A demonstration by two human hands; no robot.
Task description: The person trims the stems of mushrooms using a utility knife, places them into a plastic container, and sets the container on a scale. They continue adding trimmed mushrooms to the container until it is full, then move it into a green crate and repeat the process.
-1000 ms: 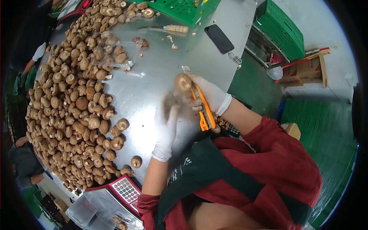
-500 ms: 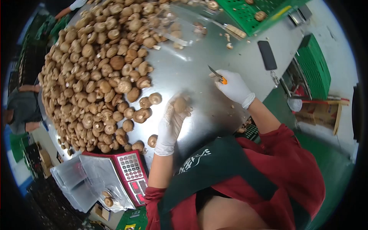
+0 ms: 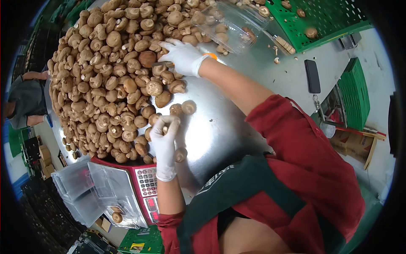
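Note:
My left hand (image 3: 164, 146), in a white glove, is curled at the near edge of the mushroom pile (image 3: 110, 84); a small pale brown bit shows between its fingers, too hidden to name. My right hand (image 3: 182, 57), also gloved, reaches over the pile with its fingers on the mushrooms. It holds a knife, whose blade (image 3: 163, 64) sticks out on the left and whose orange handle end (image 3: 210, 55) shows beyond the wrist. Loose mushrooms (image 3: 189, 107) lie on the metal table (image 3: 228, 122) between my hands.
A red scale (image 3: 146, 182) with clear plastic boxes (image 3: 112, 186) stands at the lower left. At the upper right are a clear tray (image 3: 232, 27), a wooden-handled tool (image 3: 284, 44), a green crate (image 3: 296, 29) and a phone (image 3: 312, 76). Another person (image 3: 27, 101) is at far left.
My right hand has moved left with the knife, from the bare table onto the pile. My left hand has moved left and curled; the mushroom on its palm no longer shows. The view has shifted slightly.

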